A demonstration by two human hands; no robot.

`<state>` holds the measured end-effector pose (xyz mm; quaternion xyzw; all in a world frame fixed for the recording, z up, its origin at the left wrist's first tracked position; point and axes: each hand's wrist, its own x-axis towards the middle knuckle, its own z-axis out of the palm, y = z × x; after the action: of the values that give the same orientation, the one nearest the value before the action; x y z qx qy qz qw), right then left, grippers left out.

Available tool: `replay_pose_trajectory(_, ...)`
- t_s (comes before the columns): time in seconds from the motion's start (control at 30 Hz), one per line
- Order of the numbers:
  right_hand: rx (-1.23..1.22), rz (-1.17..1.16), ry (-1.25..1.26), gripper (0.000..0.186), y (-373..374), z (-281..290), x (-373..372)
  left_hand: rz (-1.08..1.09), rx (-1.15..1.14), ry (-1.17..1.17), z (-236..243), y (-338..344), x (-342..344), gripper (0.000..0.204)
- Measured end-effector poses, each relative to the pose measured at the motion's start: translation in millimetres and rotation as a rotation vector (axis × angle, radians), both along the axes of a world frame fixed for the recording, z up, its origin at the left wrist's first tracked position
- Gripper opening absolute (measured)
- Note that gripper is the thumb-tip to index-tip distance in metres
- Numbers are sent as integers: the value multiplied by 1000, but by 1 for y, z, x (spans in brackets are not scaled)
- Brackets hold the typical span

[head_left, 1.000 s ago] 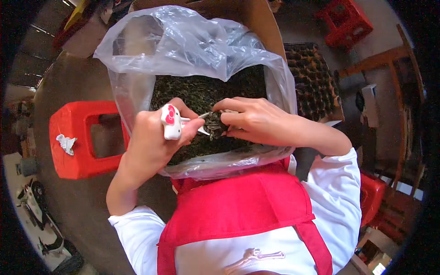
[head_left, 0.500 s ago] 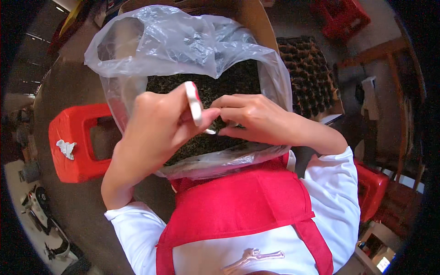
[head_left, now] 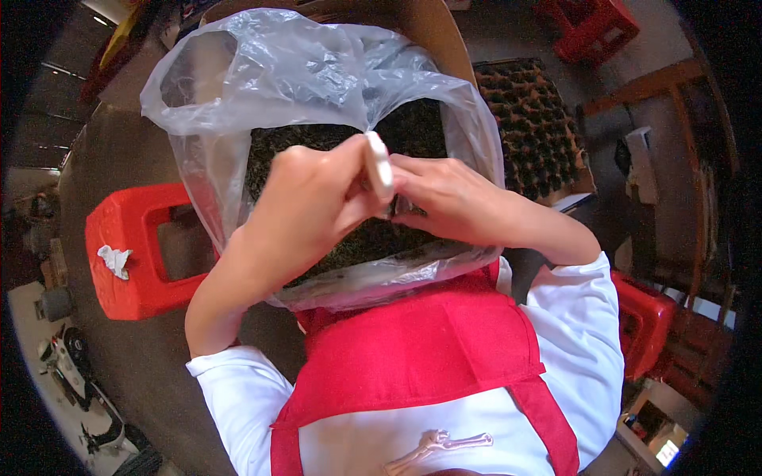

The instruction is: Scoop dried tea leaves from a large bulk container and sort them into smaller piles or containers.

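Note:
My left hand (head_left: pixel 309 198) grips a small white tool (head_left: pixel 377 164) with a cartoon-head handle, now turned edge-on. Beside it, my right hand (head_left: pixel 448 198) has its fingers curled, their tips partly hidden by the tool and the left hand; what they pinch is hard to make out. Both hands are over dark, dried leafy material (head_left: pixel 409 123) inside a large translucent plastic bag (head_left: pixel 294 67), which lines a cardboard box (head_left: pixel 432 28) in front of my red apron (head_left: pixel 421 341).
A red plastic stool (head_left: pixel 127 293) with crumpled white paper (head_left: pixel 113 260) is at left; others are at back right (head_left: pixel 591 32) and right (head_left: pixel 643 333). A tray of dark bristly clumps (head_left: pixel 528 127) lies right of the box, near wooden frames (head_left: pixel 619 95).
My left hand and the white tool have moved right and up toward my right hand, and the tool has turned from face-up to edge-on.

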<state>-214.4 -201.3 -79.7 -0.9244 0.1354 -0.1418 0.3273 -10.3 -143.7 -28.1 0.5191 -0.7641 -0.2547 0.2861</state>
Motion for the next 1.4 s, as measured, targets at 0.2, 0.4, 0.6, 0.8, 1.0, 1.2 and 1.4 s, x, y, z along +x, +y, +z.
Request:
replay_pose_trajectory(0.2,113,-133,129,42,-2,8,-2,93,-14,-39,20,3,6,26)
replay_pose_trajectory(0.4,84,-149,64,46,-6,14,-8,33,107,-155,-3,27,20,22)
replay_pose_trajectory(0.6,82,-208,18,50,-7,18,-10,-45,423,42,-28,29,11,16)
replay_pose_trajectory(0.8,62,-214,24,49,-10,15,-12,182,688,460,-22,37,24,23)
replay_pose_trajectory(1.0,58,-191,41,48,-11,11,-13,294,562,498,9,47,32,18)
replay_pose_trajectory(1.2,76,-160,50,48,-6,8,-13,403,380,532,19,46,23,11)
replay_pose_trajectory(1.4,69,-158,25,47,-6,7,-16,449,320,576,15,54,25,13)
